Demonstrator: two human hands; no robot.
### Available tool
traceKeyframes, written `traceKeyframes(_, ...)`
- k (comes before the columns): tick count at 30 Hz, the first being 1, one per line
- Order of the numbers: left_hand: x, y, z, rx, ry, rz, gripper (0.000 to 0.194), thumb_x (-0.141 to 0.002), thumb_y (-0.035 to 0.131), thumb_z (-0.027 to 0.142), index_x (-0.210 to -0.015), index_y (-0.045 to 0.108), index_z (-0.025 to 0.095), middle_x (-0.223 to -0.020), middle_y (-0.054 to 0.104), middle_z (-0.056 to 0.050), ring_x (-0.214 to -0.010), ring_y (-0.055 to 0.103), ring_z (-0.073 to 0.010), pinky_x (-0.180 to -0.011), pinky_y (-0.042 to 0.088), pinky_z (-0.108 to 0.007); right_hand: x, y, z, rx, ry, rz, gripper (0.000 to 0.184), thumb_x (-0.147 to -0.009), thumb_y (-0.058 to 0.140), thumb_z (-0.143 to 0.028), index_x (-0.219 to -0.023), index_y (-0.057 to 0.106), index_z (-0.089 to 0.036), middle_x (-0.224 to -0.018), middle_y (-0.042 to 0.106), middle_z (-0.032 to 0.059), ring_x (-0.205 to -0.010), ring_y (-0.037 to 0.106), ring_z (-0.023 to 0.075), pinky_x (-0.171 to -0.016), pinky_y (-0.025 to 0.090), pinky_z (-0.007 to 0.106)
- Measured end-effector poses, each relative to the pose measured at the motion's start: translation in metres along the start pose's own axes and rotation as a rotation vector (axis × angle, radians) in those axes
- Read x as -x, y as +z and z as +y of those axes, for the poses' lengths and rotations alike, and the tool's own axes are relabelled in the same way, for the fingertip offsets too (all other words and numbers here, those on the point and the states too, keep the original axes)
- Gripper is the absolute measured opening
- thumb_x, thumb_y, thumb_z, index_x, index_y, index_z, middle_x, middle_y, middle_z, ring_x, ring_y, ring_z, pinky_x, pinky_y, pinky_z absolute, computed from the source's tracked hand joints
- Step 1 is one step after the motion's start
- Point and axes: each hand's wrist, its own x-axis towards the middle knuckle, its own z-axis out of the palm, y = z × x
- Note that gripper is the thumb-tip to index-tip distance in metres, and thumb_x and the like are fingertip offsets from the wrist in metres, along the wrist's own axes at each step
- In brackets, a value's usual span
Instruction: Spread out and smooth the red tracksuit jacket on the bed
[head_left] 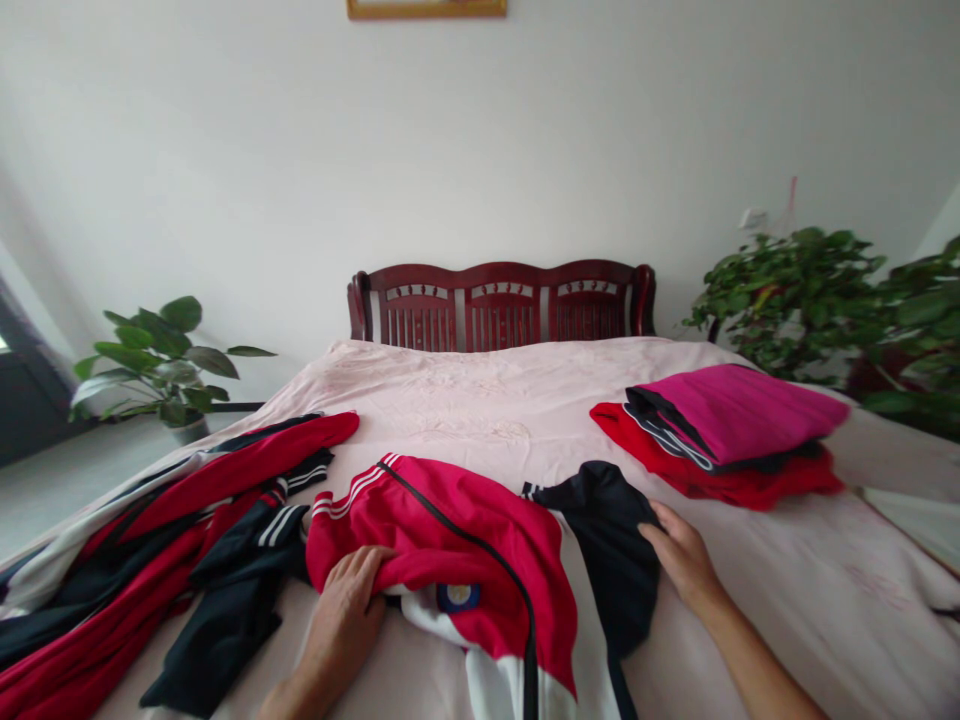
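jacket (442,530) under left hand (345,620) (right hand (681,555) on sleeve (604,545))

The left hand (346,622) is blocked by heaped tracksuits (172,530); passage is given to the right hand (684,555) over the pink bedspread (480,400).

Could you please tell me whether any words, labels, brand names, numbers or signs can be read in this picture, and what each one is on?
No text can be read; the only possible marking is a small round blue and yellow badge on the red jacket, too small and blurred to read.
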Motion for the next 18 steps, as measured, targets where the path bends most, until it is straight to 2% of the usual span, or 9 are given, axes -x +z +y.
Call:
traceKeyframes(13, -0.0007, 0.0006, -0.0017, -0.003, -0.003, -0.019, 0.051, -0.067, 0.047, 0.006, -0.112, 0.062, 0.025, -0.111, 0.07, -0.003, -0.109, 0.061, -0.0247, -0.099, 0.044, -0.042, 0.0005, -0.0002, -0.0052, 0.01, -0.014, -0.002, 0.049, -0.064, 0.058, -0.04, -0.105, 0.072, -0.016, -0.102, 0.077, 0.0095, -0.1, 0.07, 0.0304, -0.09, 0.055, 0.038)
traceKeyframes(18, -0.0004, 0.0, -0.0007, 0.001, -0.005, -0.017, 0.051, -0.066, 0.047, 0.005, -0.111, 0.062, 0.025, -0.11, 0.07, -0.003, -0.108, 0.061, -0.0246, -0.098, 0.045, -0.042, 0.0013, -0.0002, -0.0051, 0.004, -0.006, 0.011, 0.049, -0.064, 0.059, -0.039, -0.106, 0.072, -0.016, -0.104, 0.076, 0.0101, -0.102, 0.069, 0.0308, -0.093, 0.054, 0.039)
